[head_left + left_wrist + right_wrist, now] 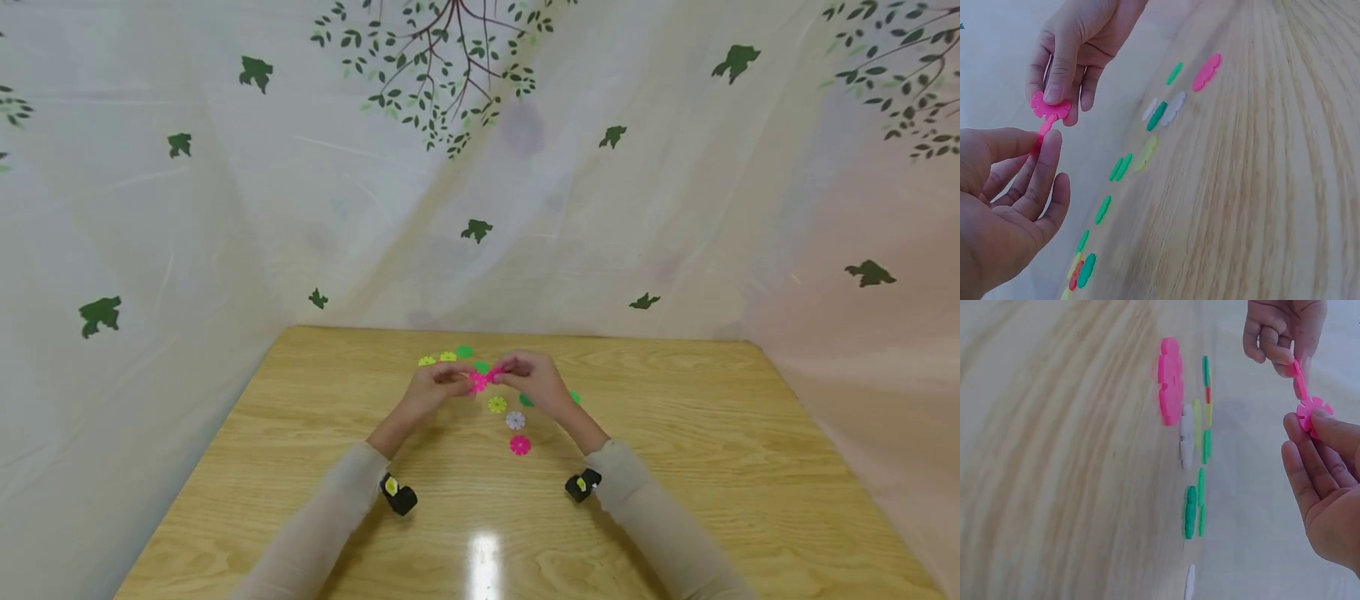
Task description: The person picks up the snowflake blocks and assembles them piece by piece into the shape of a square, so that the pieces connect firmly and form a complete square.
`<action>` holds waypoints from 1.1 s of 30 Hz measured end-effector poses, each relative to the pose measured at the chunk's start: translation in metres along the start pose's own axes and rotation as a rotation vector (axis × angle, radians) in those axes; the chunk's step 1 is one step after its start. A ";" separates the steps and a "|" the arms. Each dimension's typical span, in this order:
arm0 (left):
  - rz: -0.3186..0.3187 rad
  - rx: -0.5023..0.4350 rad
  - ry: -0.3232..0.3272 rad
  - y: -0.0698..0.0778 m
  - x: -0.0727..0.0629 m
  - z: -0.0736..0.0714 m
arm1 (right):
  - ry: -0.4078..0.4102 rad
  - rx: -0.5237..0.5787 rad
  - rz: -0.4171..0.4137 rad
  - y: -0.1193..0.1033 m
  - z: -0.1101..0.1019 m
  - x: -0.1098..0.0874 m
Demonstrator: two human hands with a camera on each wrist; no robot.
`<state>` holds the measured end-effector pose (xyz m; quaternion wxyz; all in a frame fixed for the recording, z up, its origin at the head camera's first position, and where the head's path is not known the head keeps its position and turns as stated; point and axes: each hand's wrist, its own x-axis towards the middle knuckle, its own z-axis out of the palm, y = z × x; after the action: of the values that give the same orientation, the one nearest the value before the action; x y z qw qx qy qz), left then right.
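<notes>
My left hand (435,387) pinches a pink notched plastic disc (477,382) by its edge, between thumb and fingertips. A second pink notched disc, a snowflake-shaped building piece (1314,416), is pinched in my right hand (536,382). Both hands are raised over the far half of the table. In the left wrist view the two discs meet edge to edge, turned at an angle to each other; fingertips hide part of each. On the table below lie a yellow disc (497,404), a pale white disc (515,420) and another pink disc (520,445).
Beyond my hands lie yellow discs (447,357) and green discs (465,352). A red disc (1077,275) shows among them in the left wrist view. The wooden table (315,467) ends against a pale curtain (360,233) printed with leaves and birds.
</notes>
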<state>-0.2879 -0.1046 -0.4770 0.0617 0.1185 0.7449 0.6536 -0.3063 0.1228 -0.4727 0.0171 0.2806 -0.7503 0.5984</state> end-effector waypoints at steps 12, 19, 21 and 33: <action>-0.016 -0.245 0.021 0.004 0.008 0.009 | 0.067 -0.065 0.014 -0.010 -0.006 0.005; -0.026 -0.266 0.023 0.004 0.015 0.015 | 0.109 -0.093 0.014 -0.012 -0.007 0.007; -0.033 -0.266 0.019 0.005 0.016 0.015 | 0.122 -0.094 0.015 -0.012 -0.008 0.008; -0.050 -0.347 0.034 0.014 0.025 0.019 | 0.182 -0.084 -0.007 -0.019 -0.014 0.016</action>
<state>-0.3060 -0.0779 -0.4641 0.0848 0.0763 0.6245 0.7726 -0.3157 0.1266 -0.4461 0.0991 0.2269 -0.7689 0.5895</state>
